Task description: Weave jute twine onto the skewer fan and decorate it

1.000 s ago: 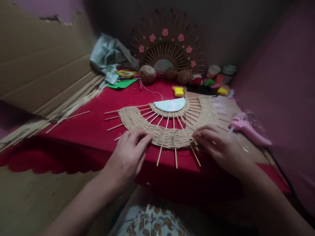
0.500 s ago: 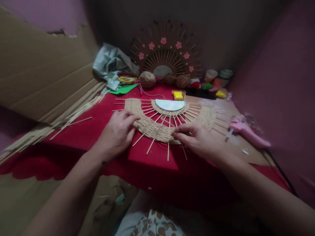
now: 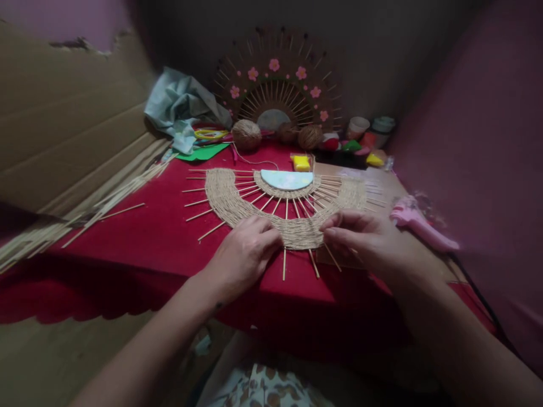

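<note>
A half-round woven fan lies on the table, its band of tan twine running across thin wooden sticks that stick out past the outer rim. At its centre sits a pale blue half-disc. My left hand is closed on the near outer edge of the band, its fingertips partly hidden. To the right, my right hand pinches at the band's outer edge beside a stick. A thin strand of twine seems to run to its fingertips, mostly hidden there.
Behind the fan are balls of twine, a yellow packet and a finished flowered fan. Loose sticks lie at left. A pink glue gun rests on cardboard at right. Red cloth covers the table.
My left hand has slid right along the band, from its left part to near the bottom middle. My right hand has moved slightly right along the edge. The view has shifted a little.
</note>
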Tool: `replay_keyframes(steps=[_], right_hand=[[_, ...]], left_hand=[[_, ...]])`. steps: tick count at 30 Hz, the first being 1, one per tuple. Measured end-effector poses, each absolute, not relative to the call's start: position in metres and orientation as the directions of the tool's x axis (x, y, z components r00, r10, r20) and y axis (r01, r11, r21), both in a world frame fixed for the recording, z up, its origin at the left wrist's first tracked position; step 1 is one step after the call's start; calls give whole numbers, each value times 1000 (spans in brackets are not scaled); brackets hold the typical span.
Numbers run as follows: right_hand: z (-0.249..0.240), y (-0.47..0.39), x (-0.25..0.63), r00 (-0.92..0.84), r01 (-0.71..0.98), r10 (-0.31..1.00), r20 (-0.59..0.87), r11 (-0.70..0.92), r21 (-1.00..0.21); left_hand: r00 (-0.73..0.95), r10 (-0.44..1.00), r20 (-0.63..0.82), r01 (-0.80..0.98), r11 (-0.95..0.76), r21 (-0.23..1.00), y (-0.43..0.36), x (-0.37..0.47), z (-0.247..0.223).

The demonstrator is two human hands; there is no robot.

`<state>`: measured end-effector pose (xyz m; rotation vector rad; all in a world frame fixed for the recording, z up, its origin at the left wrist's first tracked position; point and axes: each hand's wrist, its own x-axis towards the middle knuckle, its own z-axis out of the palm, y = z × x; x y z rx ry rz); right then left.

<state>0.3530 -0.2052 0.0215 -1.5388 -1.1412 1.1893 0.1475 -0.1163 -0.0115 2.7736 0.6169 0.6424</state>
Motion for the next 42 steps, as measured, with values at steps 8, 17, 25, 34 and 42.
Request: replay_keyframes(steps=[8, 17, 25, 34, 42], right_hand=[[23, -241, 356, 6, 717, 998, -68, -51, -695], [14, -245, 344, -133, 838, 991, 15, 120, -532], [16, -241, 348, -115, 939, 984, 139, 153, -307], [30, -210, 369, 57, 992, 964, 258, -25, -126], [17, -199, 376, 45, 982, 971, 237, 1, -190]], left_hand=[[801, 446, 399, 339, -887, 313, -116, 145, -14], [802, 450, 393, 316, -878, 360, -116, 143, -16], [798, 448, 404, 306, -878, 369, -114, 144, -17], [793, 467, 391, 309, -862, 402, -115, 143, -14], [806, 478, 349, 372, -868, 330, -115, 161, 0]])
